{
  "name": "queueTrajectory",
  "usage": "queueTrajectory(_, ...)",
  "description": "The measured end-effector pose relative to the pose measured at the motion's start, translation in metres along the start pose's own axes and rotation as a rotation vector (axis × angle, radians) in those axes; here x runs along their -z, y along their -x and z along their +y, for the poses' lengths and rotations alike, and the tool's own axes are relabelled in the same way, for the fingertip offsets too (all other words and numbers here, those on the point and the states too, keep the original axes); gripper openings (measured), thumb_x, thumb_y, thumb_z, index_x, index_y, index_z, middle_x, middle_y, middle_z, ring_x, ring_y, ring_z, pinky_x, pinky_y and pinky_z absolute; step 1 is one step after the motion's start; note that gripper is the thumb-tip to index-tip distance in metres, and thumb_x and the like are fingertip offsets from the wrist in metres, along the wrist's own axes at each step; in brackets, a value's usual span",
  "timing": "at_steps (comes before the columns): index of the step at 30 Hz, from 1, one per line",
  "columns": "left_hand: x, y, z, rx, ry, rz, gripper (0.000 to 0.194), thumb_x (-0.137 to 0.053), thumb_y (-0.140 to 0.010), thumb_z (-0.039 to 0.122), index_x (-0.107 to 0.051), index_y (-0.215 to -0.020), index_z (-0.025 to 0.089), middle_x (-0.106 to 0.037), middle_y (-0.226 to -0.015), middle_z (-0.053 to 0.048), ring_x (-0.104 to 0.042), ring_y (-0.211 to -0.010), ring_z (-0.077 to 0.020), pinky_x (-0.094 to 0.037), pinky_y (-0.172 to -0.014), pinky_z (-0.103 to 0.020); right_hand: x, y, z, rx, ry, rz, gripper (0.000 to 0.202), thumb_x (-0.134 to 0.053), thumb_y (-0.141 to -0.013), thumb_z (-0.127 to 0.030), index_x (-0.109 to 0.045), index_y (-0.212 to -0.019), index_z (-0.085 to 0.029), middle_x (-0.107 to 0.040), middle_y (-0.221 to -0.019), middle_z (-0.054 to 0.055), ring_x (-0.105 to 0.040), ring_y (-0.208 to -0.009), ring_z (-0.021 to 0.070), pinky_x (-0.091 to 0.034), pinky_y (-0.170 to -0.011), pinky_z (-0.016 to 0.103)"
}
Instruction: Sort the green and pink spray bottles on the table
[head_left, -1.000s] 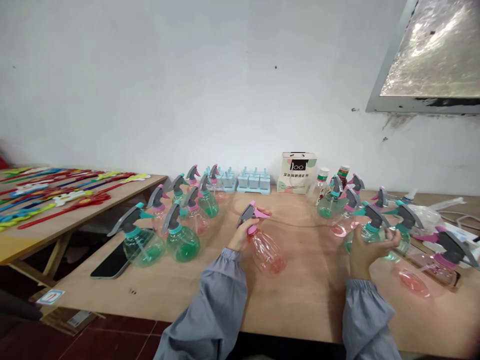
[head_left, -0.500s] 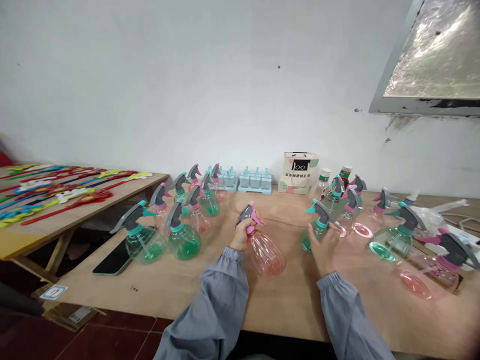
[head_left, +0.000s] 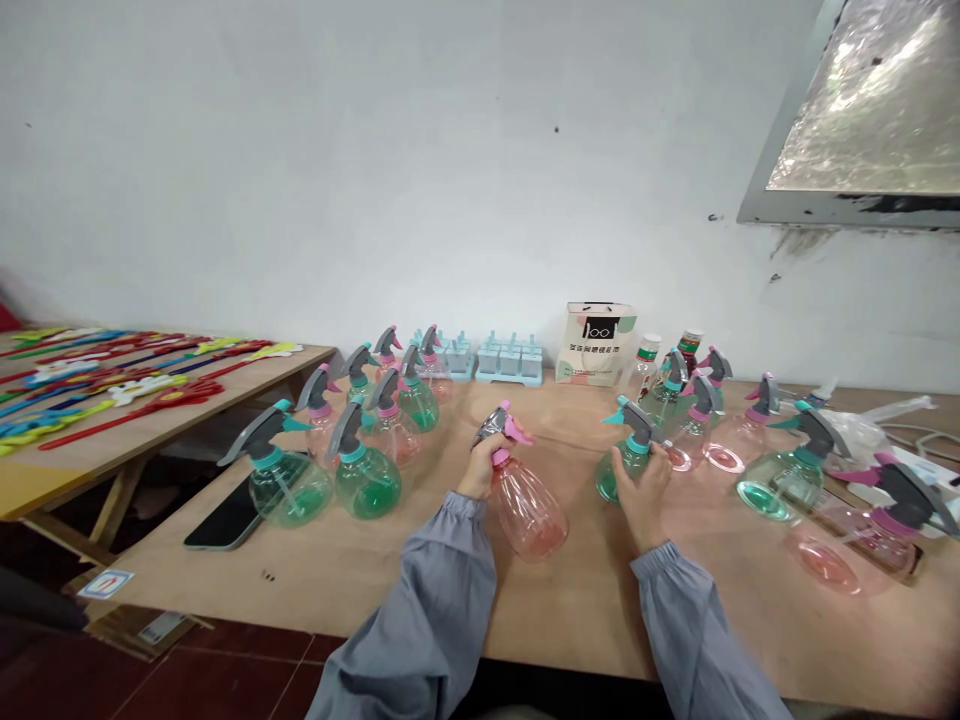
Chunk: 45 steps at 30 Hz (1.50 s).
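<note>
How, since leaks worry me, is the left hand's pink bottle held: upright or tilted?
Tilted: in the left hand, the pink bottle leans, head left of base.

The left grip (head_left: 480,468) and right grip (head_left: 643,494) curl, forearms (head_left: 427,600) slanting inward.

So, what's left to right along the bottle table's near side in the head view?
Sticker, phone, two green bottles, pink bottle in left hand, green bottle in right hand, another green bottle, rightmost pink bottle.

We recorded on the worktop (head_left: 566,610): spray bottles (head_left: 367,487) toward both side edges; a phone (head_left: 223,522), left edge; light-blue moulds (head_left: 510,364), rear edge; a sticker (head_left: 106,584), front-left corner.
</note>
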<state>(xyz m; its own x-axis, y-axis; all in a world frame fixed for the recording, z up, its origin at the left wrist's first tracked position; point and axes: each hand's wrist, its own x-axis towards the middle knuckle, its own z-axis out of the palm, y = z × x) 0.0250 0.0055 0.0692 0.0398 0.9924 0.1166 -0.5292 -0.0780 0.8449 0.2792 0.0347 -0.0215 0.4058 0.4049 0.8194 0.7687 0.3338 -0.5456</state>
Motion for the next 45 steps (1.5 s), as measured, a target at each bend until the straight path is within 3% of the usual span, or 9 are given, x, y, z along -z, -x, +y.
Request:
queueTrajectory(8,0.005,-0.004,-0.002,-0.012,0.030,-0.036,0.026,-0.060,-0.054,0.023,-0.064,-0.079,0.018,-0.067,-0.069,-0.002,-0.067,-0.073,-0.0193,-0.049,-0.059,-0.026,0.003,0.002,0.002,-0.007,-0.100,-0.027,0.057,-0.058,-0.087,-0.065,-0.051,-0.120,-0.019,-0.060,-0.113,0.013,-0.057,-0.109,0.0291,-0.046,-0.099,0.052)
queueTrajectory(12,0.005,-0.005,-0.001,-0.045,0.046,-0.034,0.013,-0.056,-0.051,0.022,-0.060,-0.062,0.018,-0.062,-0.059,-0.001,-0.063,-0.066,-0.0163,-0.052,-0.065,-0.027,0.004,0.003,-0.001,-0.032,-0.144,-0.061,0.056,-0.059,-0.087,-0.062,-0.050,-0.123,-0.020,-0.060,-0.116,0.013,-0.057,-0.112,0.0281,-0.046,-0.100,0.051)
queueTrajectory(17,0.002,-0.001,0.003,0.052,-0.041,-0.059,0.028,-0.062,-0.056,0.022,-0.066,-0.083,0.019,-0.071,-0.078,-0.004,-0.066,-0.073,-0.0180,-0.046,-0.056,-0.023,0.003,0.004,0.000,-0.043,-0.145,-0.053,0.055,-0.060,-0.087,-0.060,-0.052,-0.123,-0.020,-0.061,-0.116,0.013,-0.058,-0.113,0.0283,-0.046,-0.102,0.052)
queueTrajectory(23,-0.001,0.001,0.005,-0.182,-0.136,0.015,0.009,-0.061,-0.057,0.026,-0.056,-0.062,0.020,-0.058,-0.062,0.001,-0.057,-0.063,-0.0126,-0.048,-0.064,-0.024,0.003,0.003,0.001,-0.039,-0.152,-0.062,0.056,-0.060,-0.087,-0.062,-0.051,-0.122,-0.019,-0.061,-0.115,0.014,-0.058,-0.113,0.0286,-0.046,-0.102,0.053)
queueTrajectory(30,0.006,0.003,0.012,-0.401,-0.589,0.071,0.024,-0.072,-0.064,0.026,-0.067,-0.087,0.022,-0.068,-0.087,-0.002,-0.058,-0.075,-0.0165,-0.050,-0.084,-0.033,0.002,0.003,0.001,-0.054,-0.151,-0.060,0.056,-0.059,-0.086,-0.064,-0.051,-0.120,-0.020,-0.062,-0.112,0.012,-0.059,-0.111,0.0283,-0.048,-0.100,0.051)
queueTrajectory(35,0.013,0.001,0.003,-0.456,-0.822,0.333,0.052,-0.078,-0.066,0.031,-0.060,-0.115,0.027,-0.069,-0.109,-0.005,-0.062,-0.109,-0.0278,-0.033,-0.112,-0.047,0.001,0.003,0.002,-0.055,-0.137,-0.061,0.060,-0.058,-0.085,-0.065,-0.050,-0.122,-0.019,-0.061,-0.115,0.013,-0.058,-0.113,0.0291,-0.047,-0.101,0.052)
queueTrajectory(38,0.022,0.012,-0.013,-0.451,-1.012,0.419,0.066,-0.079,-0.066,0.035,-0.049,-0.124,0.026,-0.062,-0.126,-0.011,-0.056,-0.126,-0.0311,-0.031,-0.112,-0.049,0.002,0.003,0.002,-0.058,-0.146,-0.078,0.058,-0.059,-0.086,-0.064,-0.051,-0.122,-0.019,-0.061,-0.114,0.013,-0.059,-0.112,0.0285,-0.047,-0.100,0.052)
queueTrajectory(42,0.033,0.026,-0.029,-0.367,-1.322,0.448,0.056,-0.073,-0.070,0.040,-0.049,-0.117,0.024,-0.058,-0.128,-0.014,-0.053,-0.129,-0.0343,-0.034,-0.107,-0.050,0.004,0.004,-0.002,-0.062,-0.149,-0.080,0.058,-0.059,-0.086,-0.062,-0.050,-0.124,-0.019,-0.060,-0.114,0.012,-0.058,-0.111,0.0280,-0.047,-0.100,0.051)
queueTrajectory(45,0.039,0.006,-0.025,-0.266,-1.457,0.423,0.045,-0.063,-0.081,0.049,-0.050,-0.115,0.022,-0.061,-0.121,-0.014,-0.054,-0.124,-0.0350,-0.035,-0.104,-0.051,0.004,0.004,-0.003,-0.056,-0.144,-0.096,0.058,-0.059,-0.086,-0.062,-0.050,-0.124,-0.020,-0.059,-0.114,0.012,-0.056,-0.111,0.0284,-0.047,-0.099,0.052)
